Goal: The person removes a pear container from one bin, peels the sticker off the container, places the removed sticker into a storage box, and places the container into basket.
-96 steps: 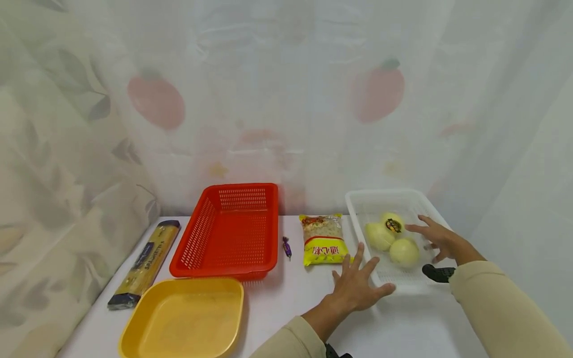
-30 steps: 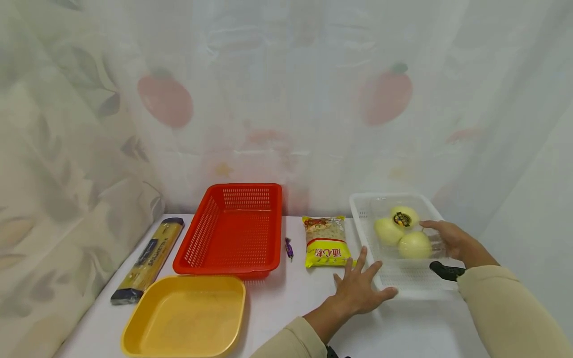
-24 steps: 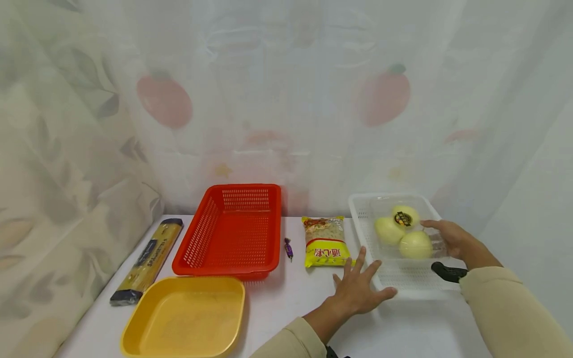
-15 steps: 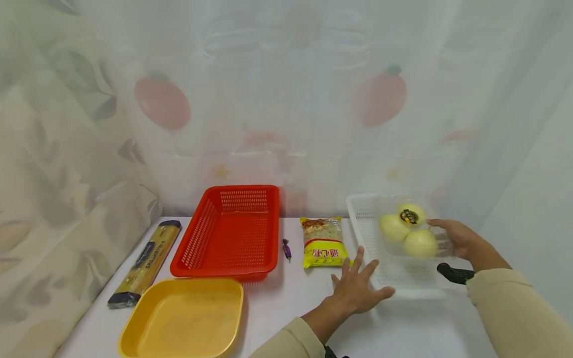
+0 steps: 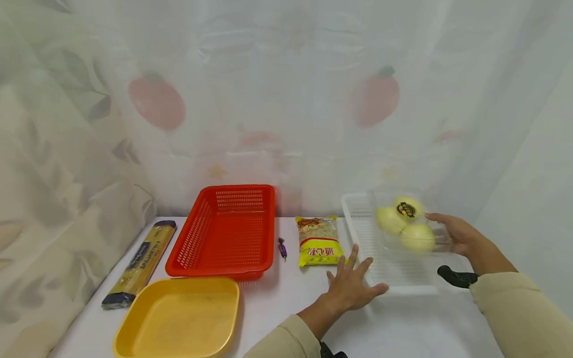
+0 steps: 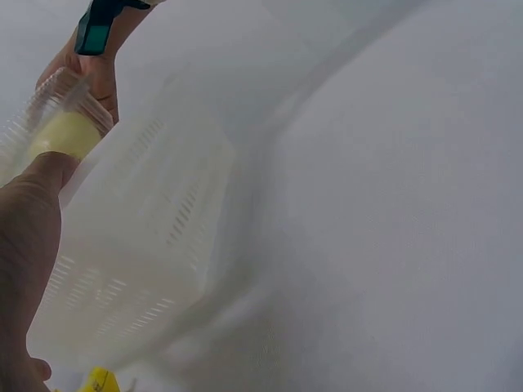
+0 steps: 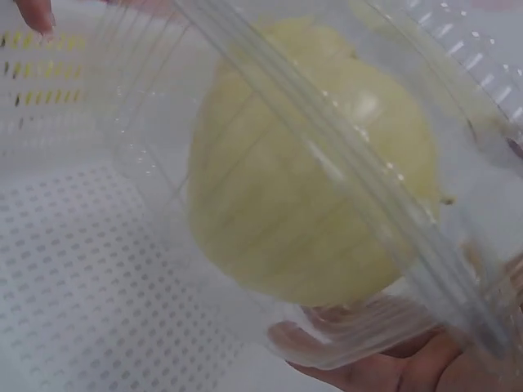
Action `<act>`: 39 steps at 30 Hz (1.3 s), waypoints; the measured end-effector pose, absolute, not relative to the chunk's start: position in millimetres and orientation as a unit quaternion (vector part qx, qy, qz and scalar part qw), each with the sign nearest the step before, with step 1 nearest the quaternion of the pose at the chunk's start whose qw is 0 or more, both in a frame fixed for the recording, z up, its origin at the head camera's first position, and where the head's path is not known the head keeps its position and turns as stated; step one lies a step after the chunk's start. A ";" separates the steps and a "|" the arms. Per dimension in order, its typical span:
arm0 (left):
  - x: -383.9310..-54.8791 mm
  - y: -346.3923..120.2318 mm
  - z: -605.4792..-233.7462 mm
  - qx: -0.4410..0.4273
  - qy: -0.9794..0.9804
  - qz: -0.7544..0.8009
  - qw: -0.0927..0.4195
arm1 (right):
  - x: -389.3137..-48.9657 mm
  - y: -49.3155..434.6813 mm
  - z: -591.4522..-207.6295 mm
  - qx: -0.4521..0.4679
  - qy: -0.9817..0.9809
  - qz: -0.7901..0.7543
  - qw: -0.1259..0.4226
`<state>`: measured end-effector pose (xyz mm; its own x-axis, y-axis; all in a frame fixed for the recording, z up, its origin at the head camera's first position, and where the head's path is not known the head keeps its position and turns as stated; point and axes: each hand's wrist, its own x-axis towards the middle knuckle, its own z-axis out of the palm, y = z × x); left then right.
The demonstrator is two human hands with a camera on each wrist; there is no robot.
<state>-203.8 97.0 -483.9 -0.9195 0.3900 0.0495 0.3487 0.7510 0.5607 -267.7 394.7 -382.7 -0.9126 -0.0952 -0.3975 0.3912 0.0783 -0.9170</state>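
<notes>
My right hand (image 5: 463, 237) grips the right side of a clear plastic box (image 5: 384, 248) holding three pale yellow pears (image 5: 418, 237), one with a dark round sticker over it. The box hangs tilted over the white perforated basket (image 5: 398, 281). In the right wrist view, fingers (image 7: 409, 367) curl under the clear wall below a pear (image 7: 310, 163). Spread wide, my left hand (image 5: 348, 289) rests at the basket's left front side. The left wrist view has its thumb by the basket rim and the basket wall (image 6: 184, 216) beyond.
Left of the white basket lies a yellow pasta bag (image 5: 319, 241), then a purple wrapped candy (image 5: 282, 248). A red basket (image 5: 264, 266) stands further left, with a yellow tub (image 5: 233, 318) in front. A spaghetti pack (image 5: 141, 263) lies along the left edge. Curtains hang behind.
The right hand, earlier open over the pears, has taken hold of their box and lifted it up and to the right within the white basket. The left hand has stayed by the basket's side.
</notes>
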 end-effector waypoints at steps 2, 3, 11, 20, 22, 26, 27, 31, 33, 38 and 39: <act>-204.6 96.1 -483.2 0.199 0.935 0.293 0.035 | -266.9 390.1 -379.0 0.101 0.706 -0.678 0.180; -205.0 95.7 -482.9 0.199 0.934 0.294 0.035 | -266.7 388.0 -377.2 0.100 0.703 -0.681 0.180; -205.4 90.9 -477.8 0.204 0.931 0.302 0.038 | -263.3 374.5 -367.1 0.100 0.698 -0.685 0.186; -220.4 68.1 -447.1 0.209 0.914 0.345 0.031 | -256.9 366.6 -359.7 0.107 0.693 -0.688 0.187; -225.5 62.3 -438.1 0.206 0.909 0.363 0.021 | -255.1 365.7 -359.2 0.106 0.690 -0.690 0.189; -234.6 53.2 -421.7 0.188 0.881 0.434 0.018 | -250.8 362.8 -359.2 0.097 0.684 -0.696 0.194; -236.4 51.6 -417.9 0.179 0.872 0.455 0.021 | -249.8 361.9 -359.4 0.093 0.683 -0.698 0.196; -242.3 47.7 -405.8 0.126 0.834 0.535 0.049 | -246.6 357.0 -359.0 0.084 0.682 -0.700 0.194; -244.2 46.7 -400.7 0.106 0.820 0.560 0.056 | -245.4 354.3 -357.8 0.084 0.681 -0.702 0.192; -246.3 42.9 -391.8 0.087 0.793 0.598 0.071 | -242.3 345.4 -355.2 0.085 0.679 -0.703 0.193; -246.8 42.5 -390.4 0.080 0.787 0.607 0.077 | -241.5 343.3 -354.8 0.082 0.680 -0.702 0.193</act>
<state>-246.8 42.5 -390.4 -0.9754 0.2194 -0.0233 0.0331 0.2498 0.9677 -241.5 343.3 -354.8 -0.9117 -0.1599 -0.3784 0.3834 -0.0001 -0.9236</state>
